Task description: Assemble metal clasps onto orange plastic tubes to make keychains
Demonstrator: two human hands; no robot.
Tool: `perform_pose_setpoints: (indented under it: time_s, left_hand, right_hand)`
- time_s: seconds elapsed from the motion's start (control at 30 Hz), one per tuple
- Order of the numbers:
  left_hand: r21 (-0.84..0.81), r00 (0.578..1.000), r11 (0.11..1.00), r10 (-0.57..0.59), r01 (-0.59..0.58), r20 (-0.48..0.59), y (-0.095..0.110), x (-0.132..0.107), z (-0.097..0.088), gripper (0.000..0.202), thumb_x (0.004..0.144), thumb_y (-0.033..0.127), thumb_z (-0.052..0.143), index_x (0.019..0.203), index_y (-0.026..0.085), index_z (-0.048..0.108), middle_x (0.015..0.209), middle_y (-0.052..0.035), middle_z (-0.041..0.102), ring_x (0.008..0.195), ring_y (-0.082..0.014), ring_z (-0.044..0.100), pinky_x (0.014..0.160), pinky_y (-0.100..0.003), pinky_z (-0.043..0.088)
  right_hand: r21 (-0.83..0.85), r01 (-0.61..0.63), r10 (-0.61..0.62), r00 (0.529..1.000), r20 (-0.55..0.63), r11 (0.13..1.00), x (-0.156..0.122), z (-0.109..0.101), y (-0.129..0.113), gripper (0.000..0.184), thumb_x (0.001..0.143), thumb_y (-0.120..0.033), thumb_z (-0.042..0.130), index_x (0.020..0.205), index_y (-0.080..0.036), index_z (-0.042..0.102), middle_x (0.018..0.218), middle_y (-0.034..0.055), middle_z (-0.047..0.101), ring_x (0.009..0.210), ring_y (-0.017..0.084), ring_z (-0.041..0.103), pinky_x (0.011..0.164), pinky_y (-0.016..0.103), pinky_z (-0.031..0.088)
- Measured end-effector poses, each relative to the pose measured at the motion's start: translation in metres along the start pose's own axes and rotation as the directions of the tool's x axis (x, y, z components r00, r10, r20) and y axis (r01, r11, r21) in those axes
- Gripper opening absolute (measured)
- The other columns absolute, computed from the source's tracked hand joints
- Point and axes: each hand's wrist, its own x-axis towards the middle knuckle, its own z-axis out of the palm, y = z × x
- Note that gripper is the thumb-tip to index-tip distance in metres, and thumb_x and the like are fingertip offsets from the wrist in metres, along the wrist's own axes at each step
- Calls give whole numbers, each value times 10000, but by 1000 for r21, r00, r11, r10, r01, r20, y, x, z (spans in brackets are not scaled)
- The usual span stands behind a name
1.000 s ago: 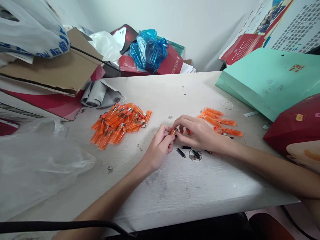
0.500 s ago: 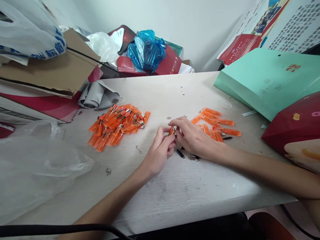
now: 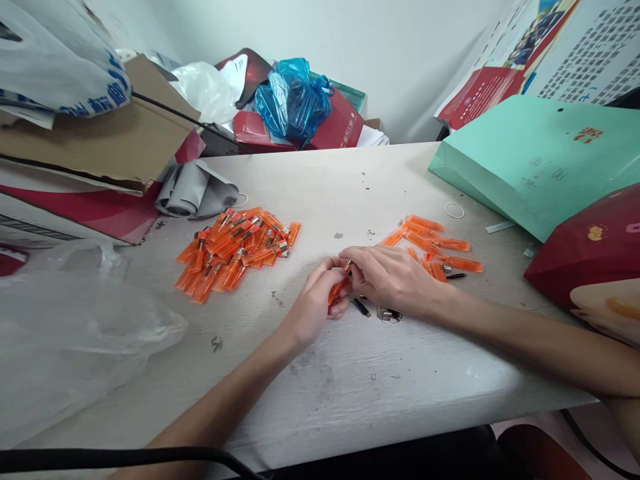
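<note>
An orange lighter (image 3: 337, 291) is in my left hand (image 3: 314, 300), whose fingers are wrapped round its body. My right hand (image 3: 395, 279) is closed over the lighter's top end, and its curled fingers hide most of the metal cap. Right beneath that hand, small metal and black parts (image 3: 390, 315) lie by a thin ring, with a black piece (image 3: 361, 307) beside them. A large heap of orange lighters (image 3: 235, 250) lies left of my hands. Behind my right wrist is a smaller group of orange lighters (image 3: 433, 243), partly covered by the hand.
At the left are a clear plastic bag (image 3: 85, 327), a cardboard box (image 3: 95, 143) and a grey roll (image 3: 193, 190). A blue plastic bag (image 3: 293, 100) sits at the back. A mint-green paper bag (image 3: 540, 153) and a dark red bag (image 3: 590, 247) border the right side of the table (image 3: 320, 400).
The lighter has turned in my left hand, so more of its orange body shows below the fingers. My right fingers have closed further over its metal top.
</note>
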Motion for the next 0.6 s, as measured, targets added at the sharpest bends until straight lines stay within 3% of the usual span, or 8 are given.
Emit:
perform_pose_setpoints:
  time_s: [0.3, 0.43, 0.6]
  left_hand:
    - [241, 999, 970, 38, -29, -30, 5, -6, 3, 230, 958, 346, 483, 794, 188, 458, 666, 43, 346, 556, -88, 248, 497, -235, 210]
    - [244, 999, 969, 30, -23, -25, 6, -6, 1, 262, 969, 365, 458, 775, 190, 439, 667, 41, 330, 558, -91, 239, 501, -244, 201]
    - [192, 998, 981, 11, -23, 62, 7, -2, -2, 265, 952, 333, 419, 731, 189, 397, 655, 45, 267, 557, -91, 181, 495, -255, 153]
  right_hand:
    - [-20, 39, -40, 997, -58, 999, 1, -7, 1, 236, 984, -125, 535, 1213, -179, 522, 881, 19, 764, 701, 143, 707, 630, 286, 566]
    - [-16, 69, -70, 993, -90, 998, 3, -10, 2, 287, 976, -116, 566, 1247, -175, 492, 893, 19, 770, 702, 144, 712, 625, 288, 576]
    - [-28, 97, -100, 986, -130, 995, 5, -12, 3, 291, 989, -135, 562, 1263, -193, 482, 942, 21, 777, 761, 144, 735, 648, 282, 595]
